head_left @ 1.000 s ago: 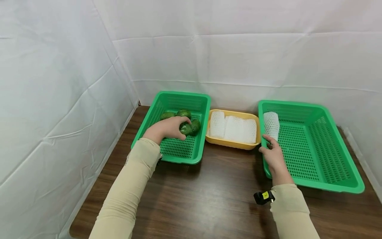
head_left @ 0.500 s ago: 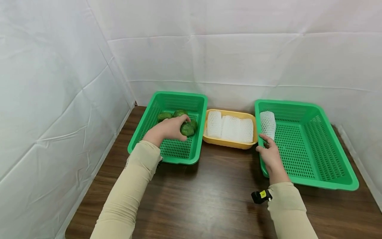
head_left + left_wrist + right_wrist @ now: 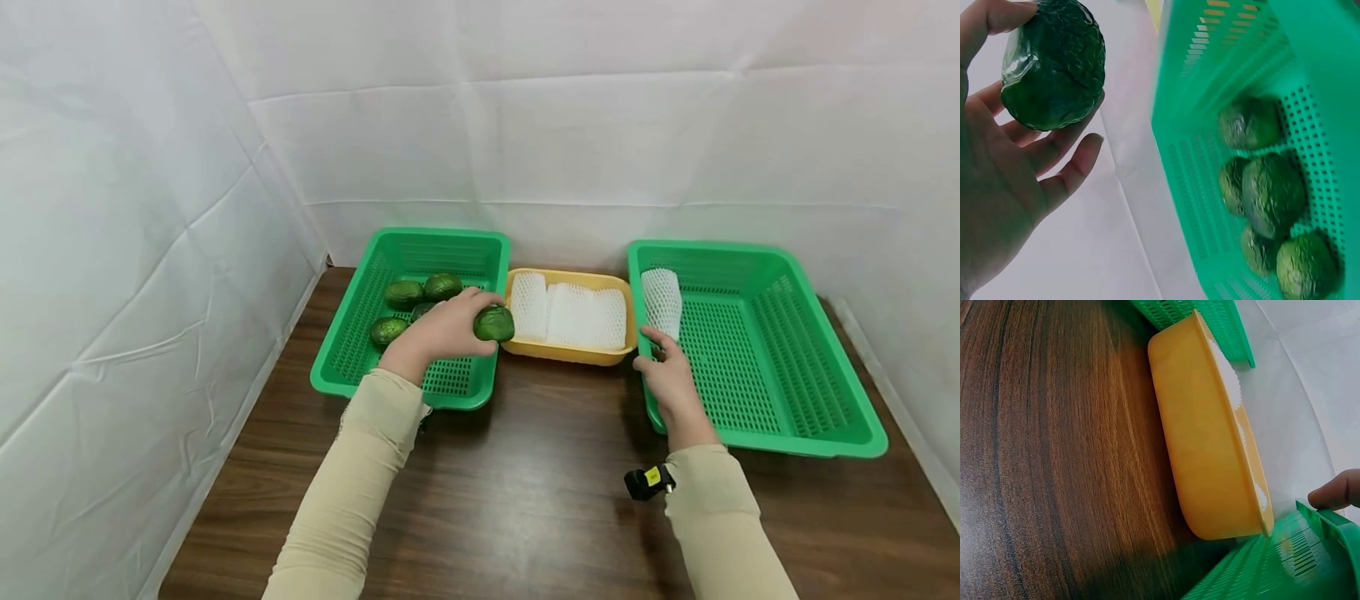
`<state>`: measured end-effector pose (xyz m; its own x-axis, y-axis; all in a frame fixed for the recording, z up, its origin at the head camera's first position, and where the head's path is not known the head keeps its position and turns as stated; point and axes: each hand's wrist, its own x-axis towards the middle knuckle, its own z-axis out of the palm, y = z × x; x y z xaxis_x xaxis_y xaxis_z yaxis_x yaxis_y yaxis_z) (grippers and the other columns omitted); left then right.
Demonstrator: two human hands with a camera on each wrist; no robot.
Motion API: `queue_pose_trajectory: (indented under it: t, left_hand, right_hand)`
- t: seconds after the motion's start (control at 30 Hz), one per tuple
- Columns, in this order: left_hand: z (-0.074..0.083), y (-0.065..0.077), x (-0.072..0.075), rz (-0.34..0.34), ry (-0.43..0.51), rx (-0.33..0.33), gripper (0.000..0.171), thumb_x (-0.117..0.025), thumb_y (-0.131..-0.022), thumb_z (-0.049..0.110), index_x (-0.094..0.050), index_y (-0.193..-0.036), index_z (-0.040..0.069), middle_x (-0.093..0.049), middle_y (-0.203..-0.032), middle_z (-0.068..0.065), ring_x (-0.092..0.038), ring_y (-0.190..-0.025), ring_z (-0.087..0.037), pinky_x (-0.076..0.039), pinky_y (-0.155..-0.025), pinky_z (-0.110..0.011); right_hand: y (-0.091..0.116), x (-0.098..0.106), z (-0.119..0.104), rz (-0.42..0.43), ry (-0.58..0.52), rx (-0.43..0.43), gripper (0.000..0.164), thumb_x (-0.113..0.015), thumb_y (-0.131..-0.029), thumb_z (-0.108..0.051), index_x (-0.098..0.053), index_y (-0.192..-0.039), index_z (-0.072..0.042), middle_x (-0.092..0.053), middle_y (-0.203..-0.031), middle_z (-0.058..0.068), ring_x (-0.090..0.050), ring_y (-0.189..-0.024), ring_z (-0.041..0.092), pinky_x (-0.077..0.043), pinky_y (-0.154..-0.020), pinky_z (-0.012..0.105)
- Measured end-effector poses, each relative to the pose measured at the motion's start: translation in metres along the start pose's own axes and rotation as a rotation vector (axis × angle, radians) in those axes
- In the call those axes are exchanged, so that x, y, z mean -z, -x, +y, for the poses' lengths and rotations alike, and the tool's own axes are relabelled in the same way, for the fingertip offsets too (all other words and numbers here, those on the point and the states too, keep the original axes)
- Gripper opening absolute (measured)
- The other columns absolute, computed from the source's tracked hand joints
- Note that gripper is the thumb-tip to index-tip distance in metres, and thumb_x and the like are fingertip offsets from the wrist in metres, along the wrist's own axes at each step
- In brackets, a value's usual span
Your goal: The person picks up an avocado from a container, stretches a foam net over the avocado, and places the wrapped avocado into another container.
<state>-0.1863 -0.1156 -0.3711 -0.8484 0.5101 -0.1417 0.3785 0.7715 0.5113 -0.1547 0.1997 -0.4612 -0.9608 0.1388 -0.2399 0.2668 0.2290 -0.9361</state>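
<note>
My left hand (image 3: 450, 327) grips a dark green avocado (image 3: 493, 323) between thumb and fingers, over the right rim of the left green basket (image 3: 480, 398). Its glossy, wrinkled skin shows close up in the left wrist view, where the hand (image 3: 997, 181) holds it clear of the basket wall. Several more avocados (image 3: 1272, 194) lie on that basket's floor. My right hand (image 3: 672, 379) rests at the left rim of the right green basket (image 3: 828, 448). In the right wrist view one digit (image 3: 1338, 490) touches that rim. A rounded white foam net sleeve (image 3: 662, 302) lies inside, beside the hand.
Between the two baskets stands a yellow tray (image 3: 570, 354) with several white foam net sleeves (image 3: 573, 315) in it. All stand on a dark wooden table (image 3: 517, 500), with white cloth (image 3: 570, 150) hanging behind and at the left.
My left hand has lifted the avocado out from among the others and carried it right, toward the yellow tray. The right hand stays at its basket's rim. The head view has shifted slightly.
</note>
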Motion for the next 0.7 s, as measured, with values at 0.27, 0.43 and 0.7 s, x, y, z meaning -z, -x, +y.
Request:
queue_pose_trajectory:
  t: [0.27,0.43,0.7]
  left_hand:
    - [0.015,-0.012,-0.008,0.019,0.004,-0.070,0.065,-0.066,-0.078,0.025,-0.042,-0.138,0.017,-0.046,-0.128,-0.003,-0.048,-0.096,-0.015,-0.042,-0.077,-0.032]
    - [0.024,-0.017,-0.015,0.035,-0.019,-0.113,0.061,-0.067,-0.078,0.027,-0.046,-0.134,0.017,-0.051,-0.124,0.000,-0.049,-0.094,-0.013,-0.042,-0.078,-0.032]
    - [0.040,-0.026,-0.022,0.042,-0.069,-0.175,0.057,-0.068,-0.078,0.031,-0.050,-0.131,0.019,-0.053,-0.121,0.002,-0.050,-0.096,-0.011,-0.042,-0.079,-0.031]
  right_hand:
    - [0.000,0.001,0.000,-0.006,-0.002,-0.002,0.062,-0.040,-0.090,0.001,-0.023,-0.148,-0.012,-0.015,-0.150,0.018,-0.019,-0.134,0.035,-0.030,-0.095,0.047]
    - [0.000,0.000,0.000,-0.007,0.002,-0.007,0.062,-0.041,-0.090,0.001,-0.023,-0.148,-0.012,-0.014,-0.150,0.017,-0.018,-0.134,0.035,-0.030,-0.095,0.048]
    - [-0.001,0.000,0.001,-0.005,0.002,-0.008,0.063,-0.041,-0.089,0.001,-0.024,-0.148,-0.013,-0.013,-0.151,0.016,-0.017,-0.135,0.035,-0.029,-0.096,0.049]
